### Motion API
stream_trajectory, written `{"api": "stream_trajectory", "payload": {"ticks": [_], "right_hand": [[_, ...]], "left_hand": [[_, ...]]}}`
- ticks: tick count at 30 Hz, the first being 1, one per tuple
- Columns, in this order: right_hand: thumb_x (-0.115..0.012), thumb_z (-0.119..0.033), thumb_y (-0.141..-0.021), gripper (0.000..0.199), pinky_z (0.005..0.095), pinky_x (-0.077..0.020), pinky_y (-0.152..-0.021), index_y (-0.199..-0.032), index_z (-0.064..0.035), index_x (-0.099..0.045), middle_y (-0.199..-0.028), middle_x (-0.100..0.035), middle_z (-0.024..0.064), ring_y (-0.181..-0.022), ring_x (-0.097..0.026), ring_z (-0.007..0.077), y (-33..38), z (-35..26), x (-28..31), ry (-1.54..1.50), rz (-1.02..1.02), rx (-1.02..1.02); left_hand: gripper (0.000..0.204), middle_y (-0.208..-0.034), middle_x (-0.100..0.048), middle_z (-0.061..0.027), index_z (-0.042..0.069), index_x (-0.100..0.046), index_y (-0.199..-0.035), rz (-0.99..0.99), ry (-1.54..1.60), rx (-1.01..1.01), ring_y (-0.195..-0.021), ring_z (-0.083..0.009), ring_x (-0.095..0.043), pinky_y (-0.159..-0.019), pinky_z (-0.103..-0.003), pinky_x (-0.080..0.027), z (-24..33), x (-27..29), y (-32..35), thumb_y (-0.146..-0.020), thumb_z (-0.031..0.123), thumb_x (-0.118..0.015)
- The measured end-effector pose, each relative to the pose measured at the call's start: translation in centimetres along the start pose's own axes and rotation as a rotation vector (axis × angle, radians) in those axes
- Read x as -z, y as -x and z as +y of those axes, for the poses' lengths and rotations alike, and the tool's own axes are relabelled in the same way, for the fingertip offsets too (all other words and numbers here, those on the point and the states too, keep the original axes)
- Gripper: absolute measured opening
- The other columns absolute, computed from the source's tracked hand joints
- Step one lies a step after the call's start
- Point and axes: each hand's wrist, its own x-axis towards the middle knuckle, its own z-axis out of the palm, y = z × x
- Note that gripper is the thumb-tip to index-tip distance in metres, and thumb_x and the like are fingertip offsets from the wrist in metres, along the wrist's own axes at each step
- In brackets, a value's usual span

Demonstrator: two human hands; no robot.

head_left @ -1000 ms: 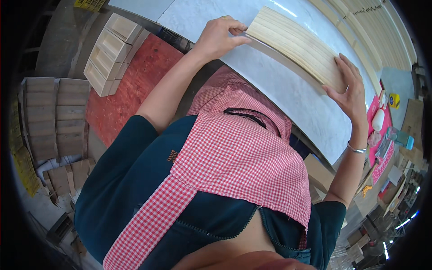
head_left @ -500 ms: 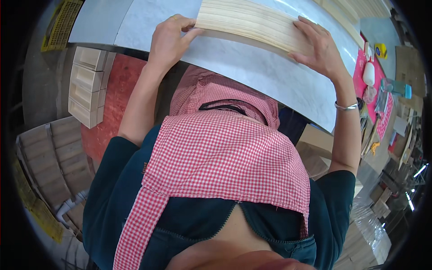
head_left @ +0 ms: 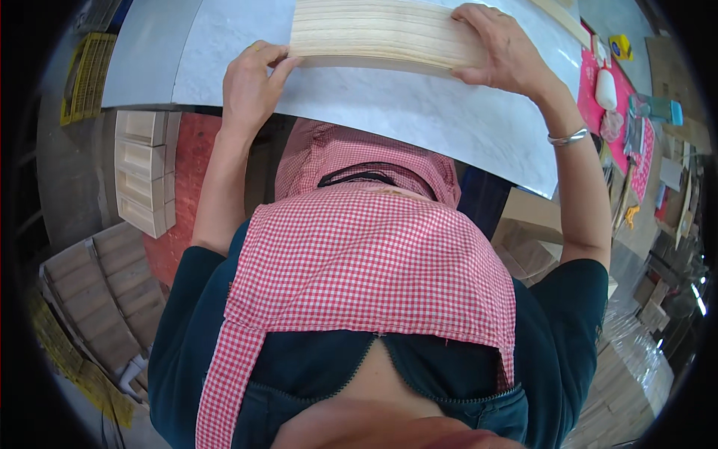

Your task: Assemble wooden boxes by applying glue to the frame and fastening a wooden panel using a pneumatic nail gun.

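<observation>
At the top centre of the frame, a pale wooden board (head_left: 381, 34) lies over a white marbled tabletop (head_left: 389, 97). I see the left hand (head_left: 251, 84) pinching its lower left corner and the right hand (head_left: 507, 54) clasping its right end, thumb at the lower edge. I judge it light, stiff and not slippery, though its edges could dent; I'd hold it by both ends, as the hands do.
</observation>
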Motion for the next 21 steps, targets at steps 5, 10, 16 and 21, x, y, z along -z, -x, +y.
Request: {"api": "stream_trajectory", "payload": {"ticks": [5,10,16,21], "right_hand": [[-0.079,-0.015,-0.08,0.028,0.033,-0.0526,-0.082,-0.104,-0.0051,-0.069,-0.098,-0.067,0.0077,-0.086,-0.062,0.0228,4.0,0.9,0.4,-0.114,0.229,-0.15],[-0.073,-0.002,-0.083,0.008,0.0273,-0.0486,-0.069,-0.09,-0.0016,-0.071,-0.082,-0.066,0.0054,-0.069,-0.057,0.0169,7.7,-1.1,-0.8,-0.161,0.335,-0.247],[-0.072,0.001,-0.082,0.007,0.0277,-0.0456,-0.067,-0.089,-0.0019,-0.07,-0.076,-0.063,0.0035,-0.066,-0.055,0.0157,7.8,-2.8,-2.6,-0.083,0.32,-0.288],[-0.071,0.002,-0.082,0.005,0.0273,-0.0438,-0.068,-0.086,-0.0019,-0.07,-0.073,-0.062,0.0027,-0.064,-0.053,0.0155,7.7,-2.6,-2.8,-0.075,0.326,-0.244]], "left_hand": [[0.022,-0.083,-0.066,-0.0068,-0.001,-0.076,-0.1,-0.001,0.023,-0.019,-0.068,-0.0187,-0.058,-0.062,-0.031,-0.047,-0.2,0.1,-0.2,-0.087,0.017,-0.073],[0.021,-0.084,-0.067,-0.0071,-0.001,-0.075,-0.1,0.001,0.023,-0.038,-0.069,-0.0192,-0.059,-0.063,-0.031,-0.047,-0.3,0.0,-0.2,-0.086,0.015,-0.074],[0.02,-0.086,-0.068,-0.0079,-0.002,-0.075,-0.099,0.005,0.002,-0.045,-0.071,-0.0198,-0.061,-0.065,-0.031,-0.048,-0.2,-0.1,-0.2,-0.086,0.012,-0.074],[0.019,-0.087,-0.069,-0.0084,-0.003,-0.074,-0.099,-0.005,-0.017,-0.063,-0.073,-0.0203,-0.061,-0.067,-0.031,-0.049,0.0,0.2,-0.3,-0.086,0.01,-0.074]]}}
